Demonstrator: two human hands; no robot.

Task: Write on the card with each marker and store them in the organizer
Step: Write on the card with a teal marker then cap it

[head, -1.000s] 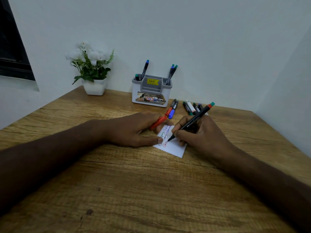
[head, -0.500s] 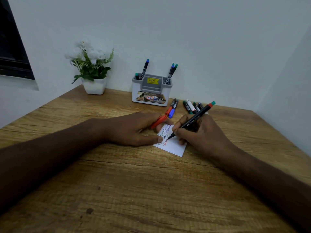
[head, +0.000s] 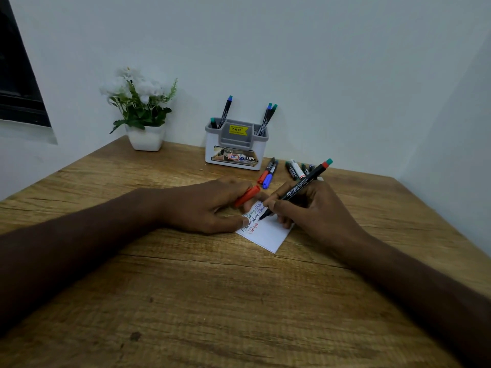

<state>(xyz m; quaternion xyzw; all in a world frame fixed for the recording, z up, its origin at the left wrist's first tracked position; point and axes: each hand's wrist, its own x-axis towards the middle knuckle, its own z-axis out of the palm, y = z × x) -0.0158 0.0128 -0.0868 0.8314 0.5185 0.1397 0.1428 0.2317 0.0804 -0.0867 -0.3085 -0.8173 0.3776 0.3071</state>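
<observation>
We judge the step in hand is writing w/ the red marker [head: 297, 188]; our right hand [head: 313, 208] has its fingers [head: 276, 205] curled tight round the black barrel low down, tip on the card [head: 265, 233] approx. mid-sheet; left hand [head: 210, 205] pins the card's left edge w/ its thumb, its other fingers curled round an orange-red cap [head: 247, 195].

To do it well, we'd say: keep the thumb pressing so the card can't skid on the tabletop [head: 212, 301]; light strokes, since a felt tip prob. bleeds if parked; start the new line below the existing script, not over it; keep the heel of the right hand off wet ink; recap w/ the cap already in the left hand before it goes to the organizer [head: 236, 147], which stands at the far side, near the wall.

Count, as far as we can tell: 1 card, lying near-centre btw. both hands, w/ approx. 3 lines of script (green/blue, then red); 1 marker in hand; 1 loose cap; 4 markers in the organizer, i.e. 2 in its left slot [head: 224, 112], 2 in its right slot [head: 268, 119]; 2 lying just right of it (red-capped [head: 263, 176], blue-capped [head: 267, 179]); a further group [head: 297, 170] beyond, 4 at a guess, partly hidden behind the held marker, so not certain; 1 potted plant [head: 142, 112] at far left.
</observation>
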